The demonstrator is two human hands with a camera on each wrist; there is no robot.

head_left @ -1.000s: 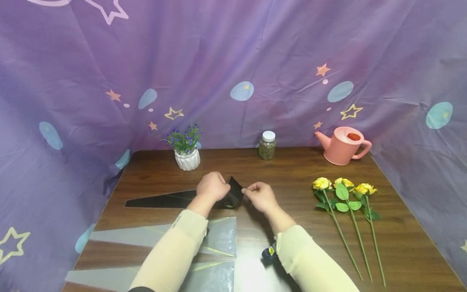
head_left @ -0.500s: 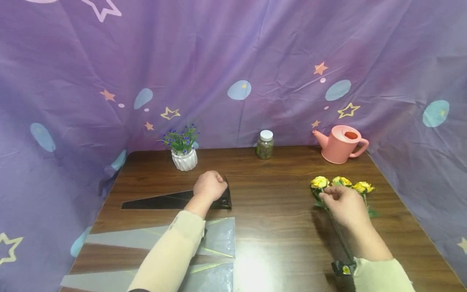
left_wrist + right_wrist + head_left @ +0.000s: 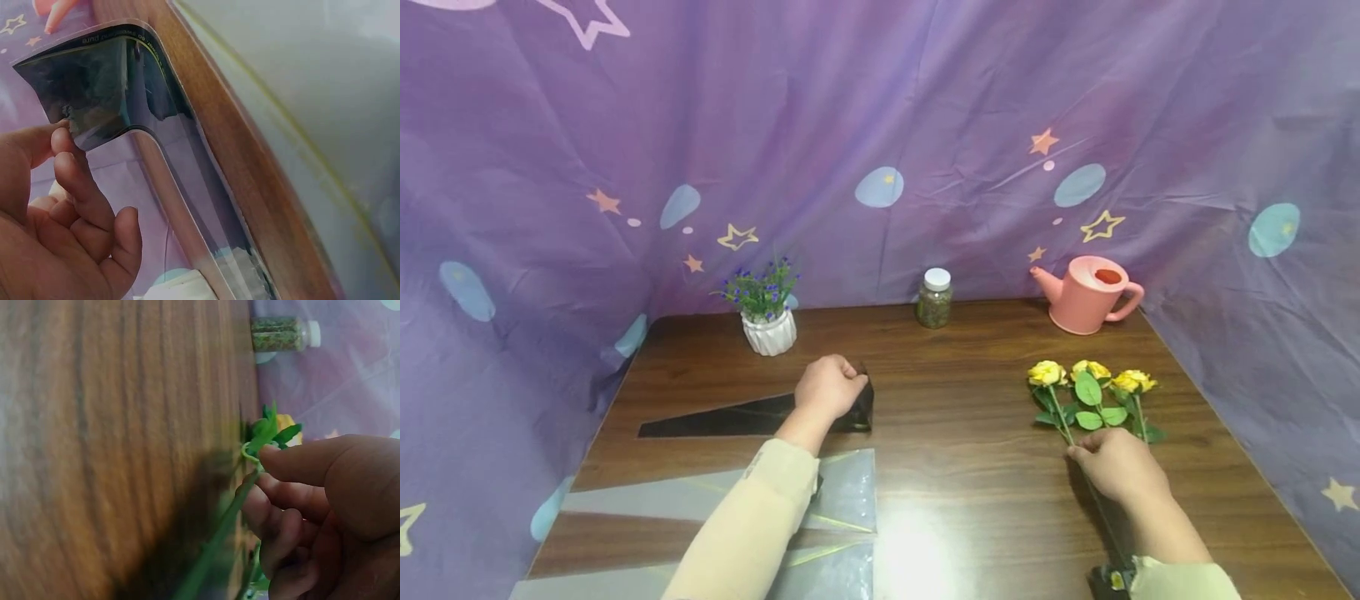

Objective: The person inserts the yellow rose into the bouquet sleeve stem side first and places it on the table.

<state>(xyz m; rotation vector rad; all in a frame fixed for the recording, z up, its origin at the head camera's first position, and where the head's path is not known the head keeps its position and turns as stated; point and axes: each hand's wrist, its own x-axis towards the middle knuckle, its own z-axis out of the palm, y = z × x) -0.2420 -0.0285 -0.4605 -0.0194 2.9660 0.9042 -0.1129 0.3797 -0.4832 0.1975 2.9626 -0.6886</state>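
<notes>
My left hand (image 3: 827,387) pinches the edge of a black, tapered flower sleeve (image 3: 722,419) on the table. In the left wrist view, the wide end of that clear-dark plastic sleeve (image 3: 94,78) lifts and bends up from thumb and fingertip. My right hand (image 3: 1120,471) holds the leftmost yellow rose (image 3: 1047,373) by its stem, below the leaves. The green stem (image 3: 215,544) runs between thumb and fingers in the right wrist view. Two more yellow roses (image 3: 1090,369) lie beside it, their lower stems partly hidden by my right hand and forearm.
Two clear tapered sleeves (image 3: 842,492) lie at the front left, partly beneath my left forearm. Along the back edge stand a white potted plant (image 3: 770,332), a lidded jar (image 3: 935,300) and a pink watering can (image 3: 1086,296). A purple curtain (image 3: 820,125) hangs behind.
My right hand has left the black sleeve, moved right to the roses and taken the leftmost stem, then slid lower along it. My left hand stays at the sleeve.
</notes>
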